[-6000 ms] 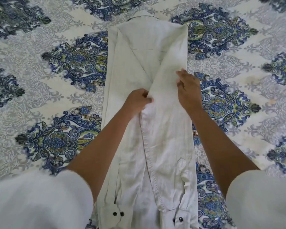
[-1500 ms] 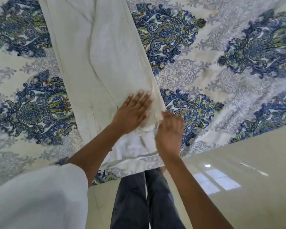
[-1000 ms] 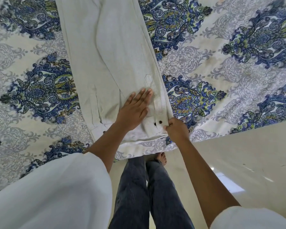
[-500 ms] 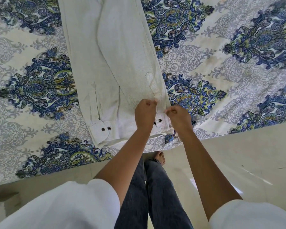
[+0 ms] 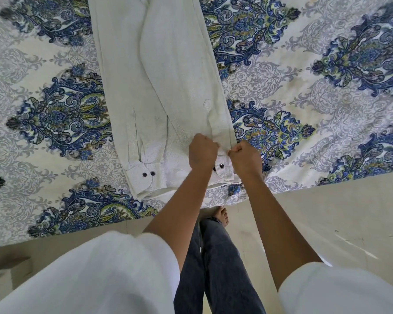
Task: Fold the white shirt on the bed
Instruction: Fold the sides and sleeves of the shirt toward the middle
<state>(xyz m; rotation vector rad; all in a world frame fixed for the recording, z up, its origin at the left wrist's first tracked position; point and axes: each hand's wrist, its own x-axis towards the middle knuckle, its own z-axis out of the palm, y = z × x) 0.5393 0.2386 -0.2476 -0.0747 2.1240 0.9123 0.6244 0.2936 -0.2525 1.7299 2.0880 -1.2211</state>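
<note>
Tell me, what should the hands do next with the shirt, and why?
Probably tug the cuff straight and lay it flat. Both the left hand and right hand pinch that cuff near the edge of the bed, and the other cuff already lies flat on the white shirt, so this sleeve looks like the last bit to tidy.

Left sleeve (image 5: 89,275) and right sleeve (image 5: 340,291), lower corners: white, short, plain. Dark blue-grey jeans (image 5: 220,268), lower centre; bare foot (image 5: 221,215) above.
</note>
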